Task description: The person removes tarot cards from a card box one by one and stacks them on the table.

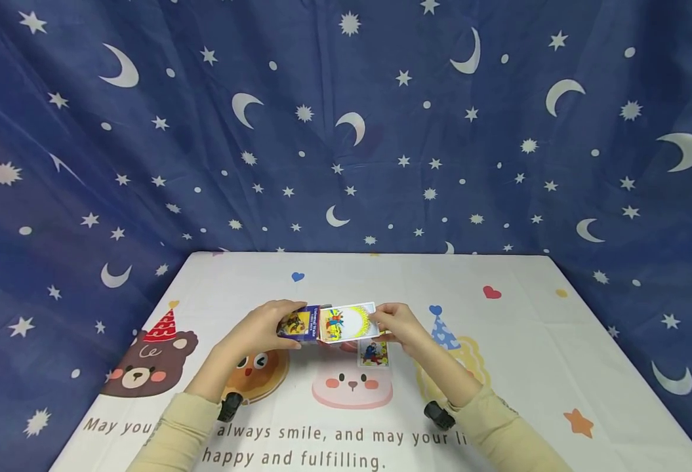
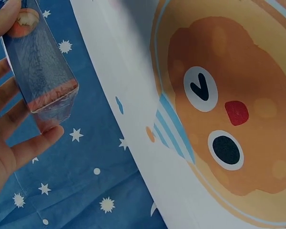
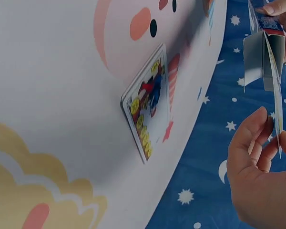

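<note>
My left hand (image 1: 258,328) grips a small blue card box (image 1: 298,325) with a picture on its front, thumb and fingers on opposite sides. In the left wrist view the box (image 2: 43,67) shows its other, dark face. A picture card (image 1: 346,323) sticks out of the box's end on the right. Its outer end is pinched between thumb and fingers of my right hand (image 1: 401,324). Seen nearly edge-on in the right wrist view, the card (image 3: 276,90) looks thin, and the box's flap (image 3: 253,57) hangs open beside it. A small stack of cards (image 1: 373,354) lies face up below the right hand.
A white tablecloth (image 1: 469,275) printed with cartoon faces and lettering covers the table. Behind it and at both sides hangs a blue curtain (image 1: 381,183) with moons and stars. Dark wrist devices (image 1: 230,407) sit at both sleeve ends.
</note>
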Motion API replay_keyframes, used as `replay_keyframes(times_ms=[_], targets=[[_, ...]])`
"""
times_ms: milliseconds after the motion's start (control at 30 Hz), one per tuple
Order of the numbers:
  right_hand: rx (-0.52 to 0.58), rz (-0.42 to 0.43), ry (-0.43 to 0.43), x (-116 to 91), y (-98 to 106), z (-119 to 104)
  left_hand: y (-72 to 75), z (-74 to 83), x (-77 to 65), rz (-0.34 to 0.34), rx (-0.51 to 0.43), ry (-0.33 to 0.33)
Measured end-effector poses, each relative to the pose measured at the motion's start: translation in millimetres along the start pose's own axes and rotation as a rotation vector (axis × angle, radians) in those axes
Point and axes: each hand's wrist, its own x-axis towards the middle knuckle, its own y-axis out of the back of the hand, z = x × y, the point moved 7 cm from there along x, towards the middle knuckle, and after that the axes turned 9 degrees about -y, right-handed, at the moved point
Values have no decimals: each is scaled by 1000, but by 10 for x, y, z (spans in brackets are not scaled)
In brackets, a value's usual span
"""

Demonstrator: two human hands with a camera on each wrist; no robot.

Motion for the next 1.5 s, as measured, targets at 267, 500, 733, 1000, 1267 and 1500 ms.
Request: replay_keyframes(times_ms=[267, 500, 733, 1000, 1267, 1500], targets=[[-24, 15, 1, -8, 65, 6, -16, -26, -34, 5, 9, 19], [-44, 37, -15, -8, 123, 24, -21, -35, -65, 4, -1, 37], [-18, -3, 0, 7, 130, 35, -45, -35, -68, 7, -10, 37], [-27, -88, 68, 2, 142, 60, -77, -44, -66, 17, -22, 41], [-30, -26, 31, 48, 217, 120, -123, -44, -78, 15, -39, 27], [49, 16, 41, 66, 260, 164, -131, -46, -74, 17, -44, 17]])
